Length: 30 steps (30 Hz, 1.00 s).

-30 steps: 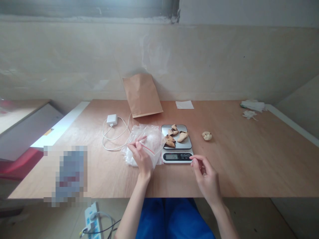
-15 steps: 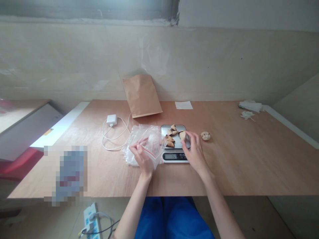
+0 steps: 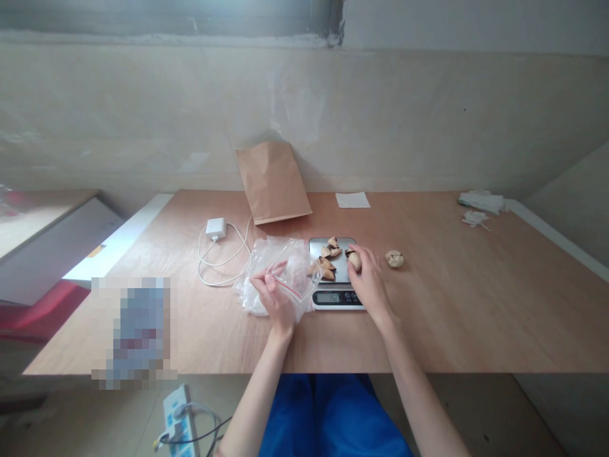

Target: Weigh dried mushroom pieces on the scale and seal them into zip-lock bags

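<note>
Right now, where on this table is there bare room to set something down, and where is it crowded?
Bare wood lies right of the loose piece up to the tissues, and along the near edge left of the left hand. Crowded: the middle, with cable, plastic bag, scale and right hand packed together.

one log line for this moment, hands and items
left hand: holds zip bag open | right hand: gripping dried piece on scale | loose piece: on table

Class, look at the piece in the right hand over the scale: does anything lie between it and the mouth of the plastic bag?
Only the other pieces on the scale lie below that path. The right hand holds a piece, and the left hand holds the plastic bag open beside the scale.
</note>
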Each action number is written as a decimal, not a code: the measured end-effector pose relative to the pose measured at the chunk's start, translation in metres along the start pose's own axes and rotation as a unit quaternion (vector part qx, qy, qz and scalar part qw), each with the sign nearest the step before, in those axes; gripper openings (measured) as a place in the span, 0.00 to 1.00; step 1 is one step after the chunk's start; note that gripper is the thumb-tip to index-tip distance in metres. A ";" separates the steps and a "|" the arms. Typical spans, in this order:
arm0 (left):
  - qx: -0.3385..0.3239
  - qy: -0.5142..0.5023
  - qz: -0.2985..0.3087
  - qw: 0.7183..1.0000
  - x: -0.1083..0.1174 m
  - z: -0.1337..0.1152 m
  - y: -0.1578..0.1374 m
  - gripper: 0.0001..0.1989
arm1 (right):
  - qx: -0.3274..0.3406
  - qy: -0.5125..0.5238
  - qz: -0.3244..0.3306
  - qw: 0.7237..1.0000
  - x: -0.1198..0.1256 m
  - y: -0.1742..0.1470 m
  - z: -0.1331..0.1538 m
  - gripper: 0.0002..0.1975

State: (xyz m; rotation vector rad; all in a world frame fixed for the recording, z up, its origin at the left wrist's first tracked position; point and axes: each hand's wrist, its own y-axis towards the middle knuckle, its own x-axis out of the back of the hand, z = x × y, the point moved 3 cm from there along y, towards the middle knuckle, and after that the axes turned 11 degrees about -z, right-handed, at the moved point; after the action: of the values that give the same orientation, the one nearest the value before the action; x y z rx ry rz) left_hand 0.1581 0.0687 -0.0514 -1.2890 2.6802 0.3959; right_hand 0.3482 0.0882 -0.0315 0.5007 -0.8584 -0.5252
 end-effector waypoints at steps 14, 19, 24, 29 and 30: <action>0.001 -0.029 0.017 0.999 -0.002 -0.005 -0.001 0.11 | -0.081 0.228 -0.013 0.970 0.038 0.012 0.069 0.14; 0.008 -0.040 0.023 0.999 -0.003 -0.002 -0.001 0.11 | -0.077 0.306 0.025 0.949 0.041 0.019 0.087 0.14; 0.000 -0.032 0.017 0.999 -0.002 -0.001 0.000 0.11 | -0.037 0.314 0.140 0.938 0.035 0.024 0.101 0.13; 0.009 -0.033 0.022 0.999 -0.003 -0.001 0.001 0.11 | 0.046 0.243 0.150 0.957 0.024 0.025 0.105 0.13; 0.014 -0.046 0.028 0.998 -0.004 -0.002 0.001 0.10 | 0.047 0.222 0.118 0.967 0.022 0.026 0.101 0.12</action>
State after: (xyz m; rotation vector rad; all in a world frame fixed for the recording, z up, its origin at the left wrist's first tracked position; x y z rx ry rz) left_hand 0.1601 0.0716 -0.0487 -1.1622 2.6405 0.4126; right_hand 0.2843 0.0742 0.0526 0.5663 -0.5036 -0.1422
